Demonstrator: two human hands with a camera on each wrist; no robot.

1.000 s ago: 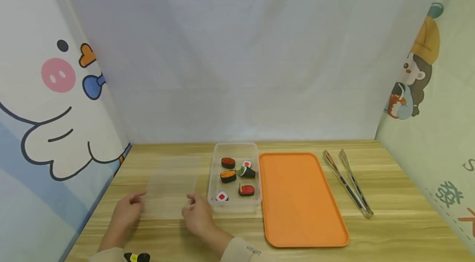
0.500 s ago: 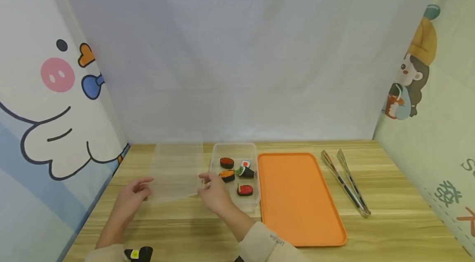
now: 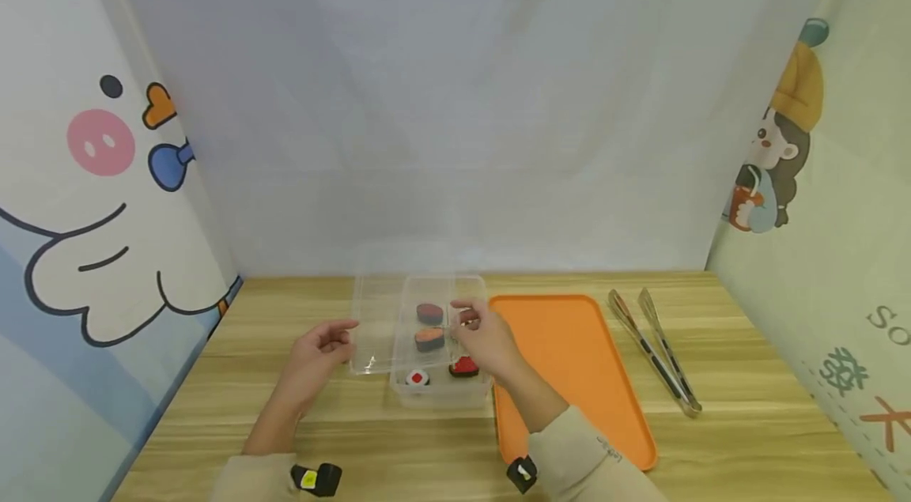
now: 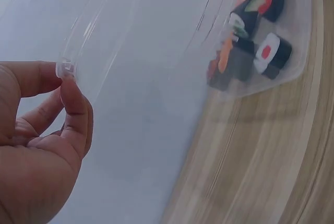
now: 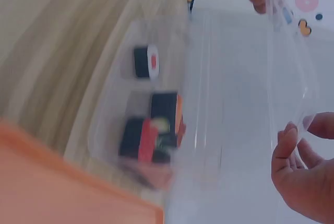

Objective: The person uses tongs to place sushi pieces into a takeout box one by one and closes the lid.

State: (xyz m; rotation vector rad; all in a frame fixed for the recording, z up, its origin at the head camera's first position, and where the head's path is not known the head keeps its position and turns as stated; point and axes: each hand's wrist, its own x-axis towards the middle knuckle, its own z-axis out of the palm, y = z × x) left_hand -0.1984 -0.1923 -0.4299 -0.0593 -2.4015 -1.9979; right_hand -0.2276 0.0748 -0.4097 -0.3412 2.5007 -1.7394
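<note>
A clear plastic lid (image 3: 380,312) is held up by both hands, overlapping the left part of the clear food box (image 3: 448,398) in the head view. My left hand (image 3: 316,356) pinches its left edge between thumb and fingers, as the left wrist view shows closely on the lid's rim (image 4: 65,69). Its right edge is pinched by my right hand (image 3: 491,340), over the box. Inside the box lie toy sushi pieces: a white roll with a red centre (image 3: 417,379), a red-topped piece (image 3: 464,366), an orange-topped one (image 3: 429,339) and others, some seen through the lid.
Right beside the box lies an orange tray (image 3: 576,375), partly under the right forearm. Metal tongs (image 3: 658,356) rest spread on the wooden table (image 3: 192,407) farther right. A pale curtain (image 3: 455,107) hangs behind the table's back edge.
Both hands have raised the lid from the table left of the box and carried it to the right, until it partly overlaps the box. Box, tray and tongs stay put.
</note>
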